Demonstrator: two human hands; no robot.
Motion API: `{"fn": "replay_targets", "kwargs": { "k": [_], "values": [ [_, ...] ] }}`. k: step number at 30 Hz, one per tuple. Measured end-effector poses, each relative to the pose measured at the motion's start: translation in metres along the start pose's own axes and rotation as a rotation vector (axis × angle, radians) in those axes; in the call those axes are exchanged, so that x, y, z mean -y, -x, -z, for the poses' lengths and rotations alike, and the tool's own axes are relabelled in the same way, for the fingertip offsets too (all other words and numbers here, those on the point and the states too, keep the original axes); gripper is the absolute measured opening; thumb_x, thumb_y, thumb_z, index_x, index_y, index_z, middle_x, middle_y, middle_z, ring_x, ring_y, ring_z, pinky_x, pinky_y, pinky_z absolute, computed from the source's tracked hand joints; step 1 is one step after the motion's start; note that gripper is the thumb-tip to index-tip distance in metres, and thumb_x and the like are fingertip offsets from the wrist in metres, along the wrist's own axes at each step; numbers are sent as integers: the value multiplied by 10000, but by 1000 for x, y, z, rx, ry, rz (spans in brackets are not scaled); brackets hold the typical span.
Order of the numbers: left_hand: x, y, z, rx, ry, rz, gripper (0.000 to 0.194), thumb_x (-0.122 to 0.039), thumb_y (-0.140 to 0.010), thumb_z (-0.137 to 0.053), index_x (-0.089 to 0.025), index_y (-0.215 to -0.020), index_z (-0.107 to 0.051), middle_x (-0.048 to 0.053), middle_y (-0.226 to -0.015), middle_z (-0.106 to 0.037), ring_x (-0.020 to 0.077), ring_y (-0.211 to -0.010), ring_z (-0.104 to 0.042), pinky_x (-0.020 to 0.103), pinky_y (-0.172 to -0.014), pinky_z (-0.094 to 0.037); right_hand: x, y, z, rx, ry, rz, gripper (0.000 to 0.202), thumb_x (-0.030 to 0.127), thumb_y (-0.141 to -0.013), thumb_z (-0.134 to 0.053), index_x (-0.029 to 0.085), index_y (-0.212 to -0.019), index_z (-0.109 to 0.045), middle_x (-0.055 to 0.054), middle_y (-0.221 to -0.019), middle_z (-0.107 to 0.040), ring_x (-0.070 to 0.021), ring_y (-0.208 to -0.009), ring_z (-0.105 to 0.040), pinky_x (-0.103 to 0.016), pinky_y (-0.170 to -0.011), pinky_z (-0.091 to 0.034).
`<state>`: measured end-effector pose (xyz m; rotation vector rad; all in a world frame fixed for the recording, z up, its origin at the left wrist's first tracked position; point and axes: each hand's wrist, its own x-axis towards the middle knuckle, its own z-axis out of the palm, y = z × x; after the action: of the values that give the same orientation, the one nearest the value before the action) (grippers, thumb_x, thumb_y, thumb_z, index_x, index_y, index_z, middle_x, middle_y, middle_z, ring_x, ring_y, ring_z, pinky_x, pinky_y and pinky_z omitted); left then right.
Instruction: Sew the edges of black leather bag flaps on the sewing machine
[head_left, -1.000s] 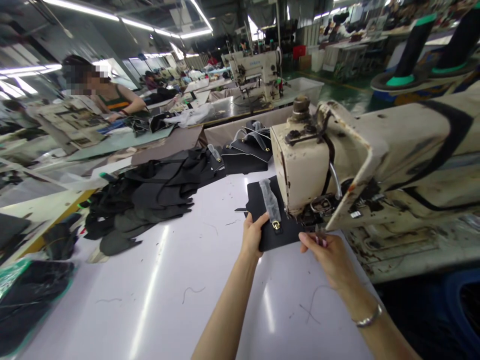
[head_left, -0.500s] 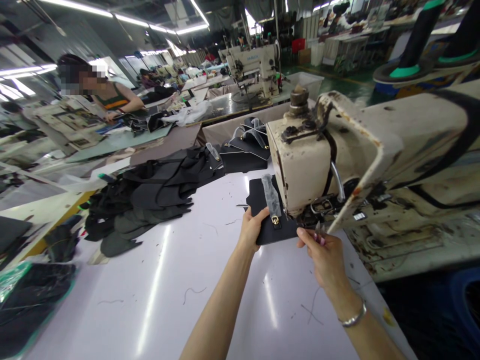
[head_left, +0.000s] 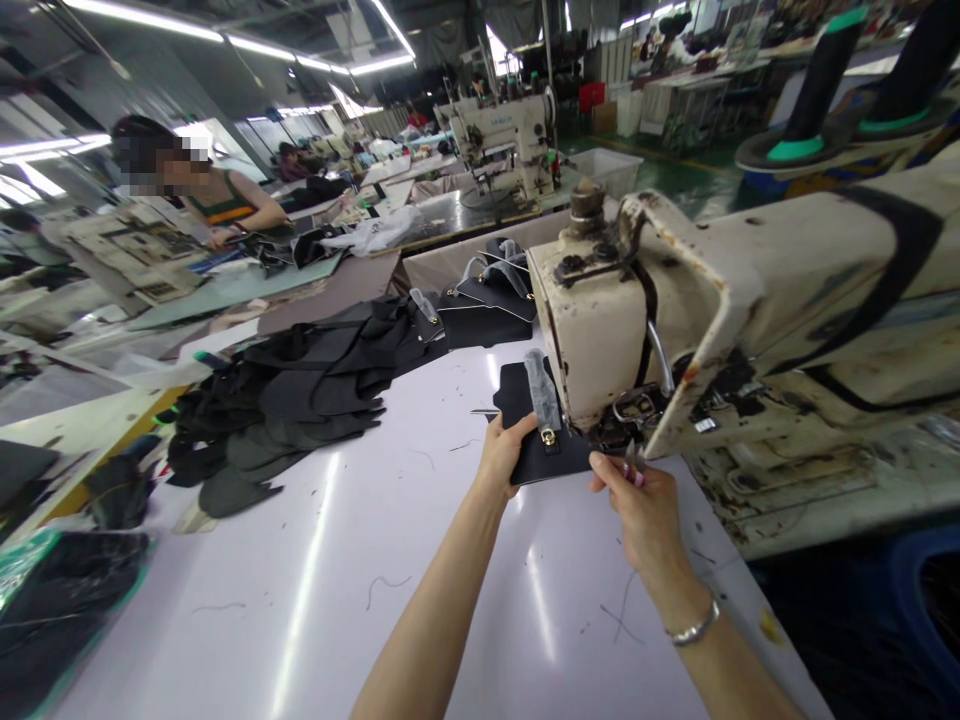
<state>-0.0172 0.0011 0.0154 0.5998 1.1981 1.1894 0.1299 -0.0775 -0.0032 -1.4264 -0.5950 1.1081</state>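
While L hand is clamped on L edge of black panel, R hand, curled round snips, is by its near R corner, contact unclear; panel's nr R edge of table, strap running lengthwise away from wearer.

The left arm stretches forward and slants rightward; the left hand grips with its thumb on top, pointing right. The right arm angles in leftward, the right hand curled closed, its foremost fingertip aimed left. The hands are near each other, not touching.
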Motion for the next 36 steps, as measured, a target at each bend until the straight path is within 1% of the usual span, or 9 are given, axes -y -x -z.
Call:
{"fn": "replay_targets", "kwargs": {
  "k": [6, 9, 14, 19, 23, 26, 29, 33, 36],
  "values": [
    [4, 2, 1, -27, 5, -36, 376, -244, -651, -850, -155, -986, -706, 53, -877, -801, 214, -703, -747, 338, -681, -621, -2, 7, 0, 92, 33, -51, 498, 613, -699, -832, 171, -542, -664, 52, -466, -381, -78, -458, -247, -268, -459, -172],
    [3, 2, 0, -24, -1, -27, 368, -241, -646, -846, -152, -975, -709, 55, -870, -799, 222, -707, -748, 342, -678, -618, -5, 10, -4, 64, -47, -63, 486, 585, -674, -864, 172, -535, -647, 62, -475, -357, -74, -467, -235, -263, -461, -168],
    [1, 2, -2, -33, 5, -20, 348, -222, -637, -829, -153, -953, -701, 45, -811, -789, 221, -661, -738, 338, -643, -609, -9, 12, -13, -16, -118, -71, 477, 555, -655, -886, 168, -531, -638, 39, -490, -450, -69, -464, -244, -263, -458, -167],
    [1, 0, -1, -53, 11, -35, 354, -212, -645, -834, -153, -966, -698, 54, -842, -799, 217, -671, -744, 322, -631, -607, -8, 12, -25, -118, -81, -4, 494, 580, -716, -843, 188, -514, -619, -29, -558, -606, -120, -496, -459, -279, -484, -302],
    [4, -3, 0, -70, 33, -42, 413, -196, -643, -834, -152, -1030, -695, 56, -883, -809, 209, -671, -749, 310, -620, -614, -6, 12, -33, -185, -84, 15, 502, 599, -730, -823, 194, -517, -615, -42, -550, -615, -148, -525, -512, -283, -505, -337],
    [7, -5, 2, -82, 66, -10, 453, -176, -623, -835, -141, -1054, -699, 66, -897, -812, 216, -676, -756, 320, -635, -627, -4, 14, -37, -199, -124, -28, 493, 594, -690, -850, 186, -536, -620, -7, -521, -554, -127, -510, -452, -277, -504, -314],
    [10, -6, 2, -79, 95, 4, 443, -150, -608, -832, -129, -1032, -706, 78, -912, -813, 216, -682, -759, 329, -664, -638, -2, 18, -40, -128, -131, -100, 504, 605, -671, -860, 193, -566, -589, 45, -518, -453, -94, -490, -320, -273, -480, -256],
    [11, -6, 2, -86, 113, -16, 399, -141, -614, -817, -132, -998, -709, 65, -865, -807, 206, -658, -751, 318, -646, -635, -3, 21, -44, -84, -186, -143, 628, 624, -692, -836, 254, -574, -343, 88, -549, -288, -90, -531, -197, -269, -463, -175],
    [11, -5, 1, -123, 114, -20, 372, -136, -622, -806, -132, -980, -705, 49, -794, -793, 195, -615, -734, 304, -607, -624, -7, 19, -47, -107, -198, -113, 667, 609, -716, -822, 264, -603, -261, 91, -576, -235, -97, -561, -183, -266, -474, -169]
  ]
}}
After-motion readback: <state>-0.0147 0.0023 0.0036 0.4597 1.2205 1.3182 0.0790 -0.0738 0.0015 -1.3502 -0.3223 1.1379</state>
